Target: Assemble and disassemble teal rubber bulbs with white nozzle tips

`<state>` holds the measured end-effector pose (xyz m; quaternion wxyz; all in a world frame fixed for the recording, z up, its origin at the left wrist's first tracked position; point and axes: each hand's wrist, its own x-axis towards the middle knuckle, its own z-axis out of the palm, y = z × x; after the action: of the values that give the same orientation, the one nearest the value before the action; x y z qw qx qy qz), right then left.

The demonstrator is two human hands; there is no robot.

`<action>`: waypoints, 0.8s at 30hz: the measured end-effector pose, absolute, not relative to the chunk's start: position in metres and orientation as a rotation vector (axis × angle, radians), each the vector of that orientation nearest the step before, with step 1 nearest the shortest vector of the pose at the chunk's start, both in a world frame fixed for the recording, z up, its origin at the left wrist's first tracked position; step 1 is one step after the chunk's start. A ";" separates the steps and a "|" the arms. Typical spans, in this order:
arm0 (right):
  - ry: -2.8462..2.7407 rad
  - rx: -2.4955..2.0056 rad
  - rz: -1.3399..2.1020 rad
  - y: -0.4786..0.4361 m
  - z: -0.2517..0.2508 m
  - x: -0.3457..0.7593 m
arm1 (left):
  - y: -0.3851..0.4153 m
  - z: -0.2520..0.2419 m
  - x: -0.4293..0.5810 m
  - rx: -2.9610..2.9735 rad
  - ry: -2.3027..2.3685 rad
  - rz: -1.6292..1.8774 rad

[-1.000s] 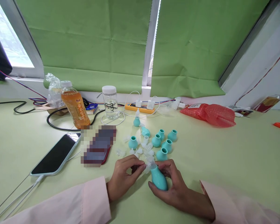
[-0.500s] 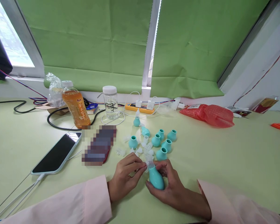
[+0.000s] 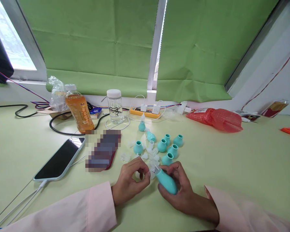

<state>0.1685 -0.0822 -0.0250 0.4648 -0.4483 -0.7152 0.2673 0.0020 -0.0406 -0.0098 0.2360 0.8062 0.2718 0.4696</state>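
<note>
My right hand [image 3: 181, 190] is wrapped round a teal squeeze bulb [image 3: 168, 183], which tilts up to the left with a clear plastic piece [image 3: 155, 167] on its neck. Just left of that clear piece, my left hand [image 3: 131, 181] has thumb and forefinger pressed together; what they pinch, if anything, is too small to name. Beyond the hands lie small translucent parts [image 3: 151, 146]. Several open-necked teal bulbs [image 3: 168, 159] stand to their right, and another teal bulb [image 3: 138, 147] stands to their left. Farther back, a teal bulb with a clear tip [image 3: 141, 126] stands upright.
On the left lie a phone [image 3: 60, 159] with a white cable and a blurred dark red item [image 3: 103, 150]. An orange drink bottle [image 3: 79, 111], a clear jar [image 3: 114, 106] and an orange power strip [image 3: 145, 112] line the back. A red plastic bag [image 3: 216, 119] lies at the back right.
My right hand has moved slightly right with the bulb, which now leans more to the left. My left fingers have come away from the clear piece and curled in more.
</note>
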 end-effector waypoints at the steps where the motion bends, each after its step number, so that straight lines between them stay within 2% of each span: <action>1: -1.731 -1.074 0.662 -0.082 -0.025 0.169 | -0.041 -0.010 0.002 2.212 0.755 1.291; 6: -1.638 -1.053 0.664 -0.083 -0.026 0.171 | -0.043 -0.008 0.003 2.206 0.792 1.315; 14: -1.382 -0.915 0.864 -0.079 -0.021 0.175 | -0.039 -0.010 0.001 2.224 0.809 1.413; 20: -1.742 -1.022 0.563 -0.085 -0.017 0.179 | -0.018 -0.025 -0.003 2.628 0.885 1.366; 24: -1.850 -1.103 0.460 -0.083 -0.023 0.179 | -0.012 -0.031 -0.006 2.688 0.989 1.275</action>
<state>0.1791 -0.0829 -0.0228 0.4527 -0.4465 -0.7490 0.1862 -0.0059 -0.0125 -0.0306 0.0032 0.8574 0.3156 0.4066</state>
